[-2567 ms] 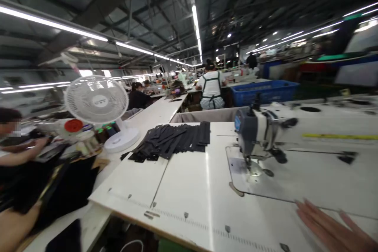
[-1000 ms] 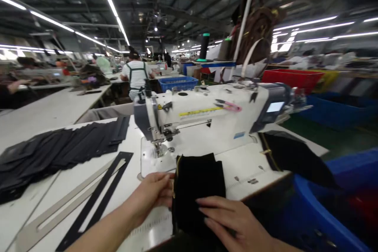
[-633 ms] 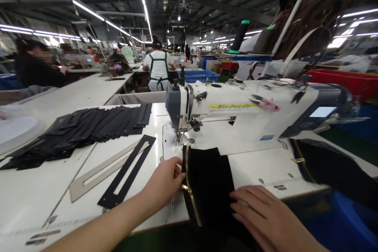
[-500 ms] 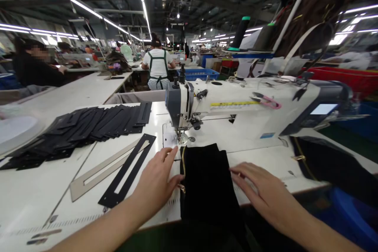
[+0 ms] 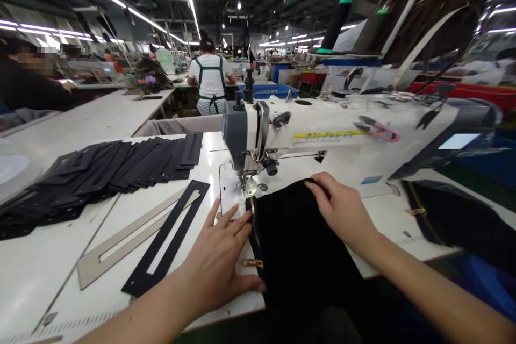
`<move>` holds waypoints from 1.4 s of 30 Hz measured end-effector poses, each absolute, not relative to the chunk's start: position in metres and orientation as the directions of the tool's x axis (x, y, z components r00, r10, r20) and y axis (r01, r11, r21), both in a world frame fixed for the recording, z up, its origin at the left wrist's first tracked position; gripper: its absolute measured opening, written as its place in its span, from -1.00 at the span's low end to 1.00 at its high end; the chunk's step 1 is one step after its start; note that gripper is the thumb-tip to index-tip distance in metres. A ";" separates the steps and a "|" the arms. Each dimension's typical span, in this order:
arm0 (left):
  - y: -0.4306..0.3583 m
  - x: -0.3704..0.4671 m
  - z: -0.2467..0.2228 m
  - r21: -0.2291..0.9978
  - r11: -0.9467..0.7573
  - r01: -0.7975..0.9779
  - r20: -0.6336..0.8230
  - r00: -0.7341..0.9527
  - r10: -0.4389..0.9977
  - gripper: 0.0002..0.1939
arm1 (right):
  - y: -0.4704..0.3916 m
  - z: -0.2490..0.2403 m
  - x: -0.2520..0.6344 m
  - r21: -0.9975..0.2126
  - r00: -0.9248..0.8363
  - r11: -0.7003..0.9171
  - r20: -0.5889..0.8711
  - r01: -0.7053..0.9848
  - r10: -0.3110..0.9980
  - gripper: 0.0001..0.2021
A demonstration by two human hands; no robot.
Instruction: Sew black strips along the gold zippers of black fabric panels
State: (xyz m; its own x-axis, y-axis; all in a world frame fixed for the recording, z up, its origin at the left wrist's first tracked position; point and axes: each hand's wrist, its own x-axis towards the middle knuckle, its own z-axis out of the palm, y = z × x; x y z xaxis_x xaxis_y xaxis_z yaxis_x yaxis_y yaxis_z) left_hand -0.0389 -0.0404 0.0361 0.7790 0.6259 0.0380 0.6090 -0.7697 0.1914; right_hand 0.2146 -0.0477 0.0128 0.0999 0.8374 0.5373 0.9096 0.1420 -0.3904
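Observation:
Black fabric [image 5: 302,247] with a gold zipper [image 5: 253,217] along its left edge lies in front of the sewing machine [image 5: 253,140], its top left corner close to the presser foot. My left hand [image 5: 226,258] rests with fingers spread on the zipper edge, thumb beside the metal zipper pull [image 5: 252,263]. At the fabric's top right corner, my right hand [image 5: 342,209] pinches the cloth between thumb and fingers. Left of my left hand, a black slotted strip [image 5: 165,242] overlaps a beige slotted strip [image 5: 129,242].
A heap of black slotted pieces [image 5: 133,164] covers the table's left part. Pink-handled snips [image 5: 382,130] lie on the machine arm. More black fabric with a zipper [image 5: 451,215] is at the right. A person in a white shirt [image 5: 209,78] sits ahead, facing away.
My right hand has moved up to the fabric's top corner and closed on it. The fabric is spread wider to the right. My left hand's fingers have spread along the zipper. The view has shifted slightly.

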 end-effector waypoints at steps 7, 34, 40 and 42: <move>-0.038 -0.034 0.037 0.175 -0.779 0.602 0.104 0.776 0.622 -0.19 | -0.021 -0.007 0.234 -0.480 0.115 0.066 0.338 0.875 0.934 -0.78; -0.013 -0.020 0.024 0.107 -0.768 0.631 -0.068 0.776 0.628 0.21 | -0.046 -0.008 0.157 -0.072 -0.487 0.526 0.291 0.847 0.824 -0.53; -0.033 -0.029 0.025 0.272 -0.701 0.659 0.089 0.708 0.700 -0.48 | -0.046 -0.018 0.160 -0.090 -0.491 0.528 0.262 0.844 0.831 -0.51; -0.042 -0.029 0.026 0.337 -0.627 0.702 0.110 0.632 0.767 -0.84 | -0.046 -0.017 0.160 -0.095 -0.491 0.530 0.267 0.843 0.829 -0.52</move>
State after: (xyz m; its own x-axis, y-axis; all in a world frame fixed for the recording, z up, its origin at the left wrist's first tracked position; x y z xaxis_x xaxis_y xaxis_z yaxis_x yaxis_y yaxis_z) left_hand -0.0289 -0.0424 0.0263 0.6324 0.7668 0.1096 0.7021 -0.6272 0.3372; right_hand 0.1603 -0.0464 -0.0167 -0.4912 0.8290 0.2673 0.8428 0.5298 -0.0945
